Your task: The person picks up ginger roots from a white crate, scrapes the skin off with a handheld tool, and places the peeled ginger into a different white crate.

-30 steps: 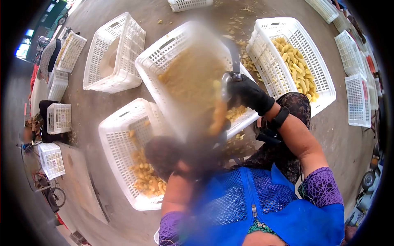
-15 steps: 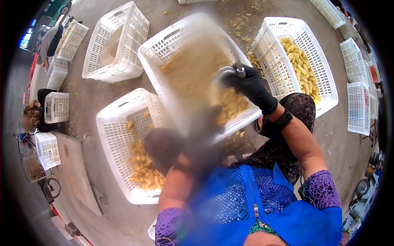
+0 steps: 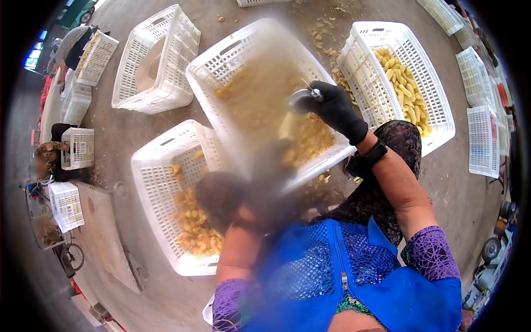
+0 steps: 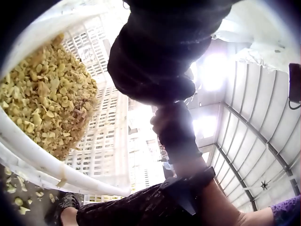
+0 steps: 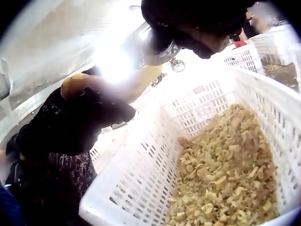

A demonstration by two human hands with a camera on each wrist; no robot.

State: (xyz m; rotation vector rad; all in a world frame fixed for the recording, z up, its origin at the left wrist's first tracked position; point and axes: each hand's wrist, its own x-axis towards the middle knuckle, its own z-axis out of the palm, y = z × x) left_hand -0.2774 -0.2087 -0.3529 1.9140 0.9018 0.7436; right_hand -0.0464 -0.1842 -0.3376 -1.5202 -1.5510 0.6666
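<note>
Pale yellow, the long piece (image 5: 144,81) is above the white crate (image 5: 103,197) of scraps (image 5: 225,174), gripped by the nearer left hand (image 5: 75,115), its length running toward the metal tool (image 3: 301,102) firmly held in the right hand (image 3: 337,108) over that crate, contact unclear.

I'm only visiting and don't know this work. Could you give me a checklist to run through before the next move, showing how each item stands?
1. Right hand grips the metal tool: ok.
2. Left hand holds a yellow piece: ok.
3. Left hand clear of the tool's edge: cannot tell; glare and blur hide it.
4. Middle crate has room: ok; the shavings lie below its rim.
5. Floor free of scraps: not ok; some lie beside the crates.
</note>
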